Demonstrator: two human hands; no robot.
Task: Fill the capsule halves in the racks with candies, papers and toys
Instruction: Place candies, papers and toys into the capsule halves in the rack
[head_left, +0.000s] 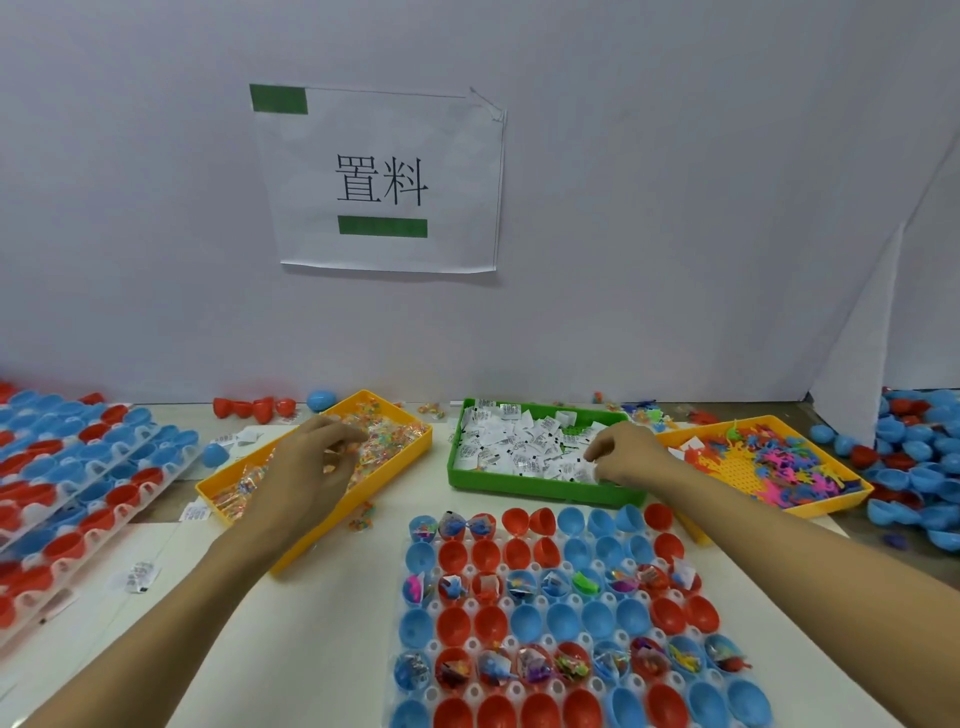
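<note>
A clear rack (558, 603) of red and blue capsule halves lies in front of me; some rows hold toys, papers and candies, others are bare. My left hand (317, 462) hovers over the yellow candy tray (260, 462), fingers curled and pinching at wrapped candies. My right hand (626, 454) reaches into the green tray (540, 486) of folded white papers, its fingertips pinching a paper at the tray's right side. A second yellow tray (810, 506) at the right holds colourful plastic toys.
Stacked racks of capsule halves (78, 467) lie at the left. Loose blue and red halves (919, 467) are piled at the far right. Stray papers, candies and a few capsule halves (254, 408) sit along the white wall with its paper sign (382, 179).
</note>
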